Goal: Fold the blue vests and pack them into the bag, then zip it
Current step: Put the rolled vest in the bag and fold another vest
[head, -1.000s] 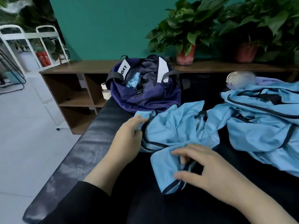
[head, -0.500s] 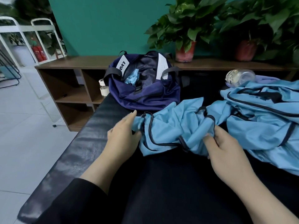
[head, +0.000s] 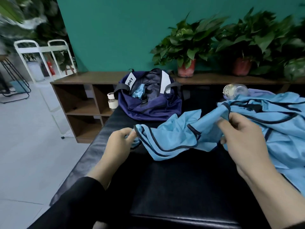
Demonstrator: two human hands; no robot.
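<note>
A light blue vest (head: 171,138) with dark trim hangs stretched between my two hands above the black padded bench (head: 173,187). My left hand (head: 118,142) pinches its left end near the bench's left edge. My right hand (head: 242,138) grips the vest's other end, raised a little. A heap of more blue vests (head: 280,121) lies at the right. The navy bag (head: 148,100) sits open at the bench's far end, with blue cloth showing inside it.
A wooden shelf unit (head: 85,103) with potted plants (head: 186,47) runs behind the bench. A small white-capped jar (head: 112,101) stands by the bag. A clear bottle (head: 234,91) lies behind the vest heap. Grey floor drops off at the left.
Both hands have closed on the vest's ends and lifted it, pulling it out wider. My right hand moved up and to the right; the crumpled cloth now spans between the hands.
</note>
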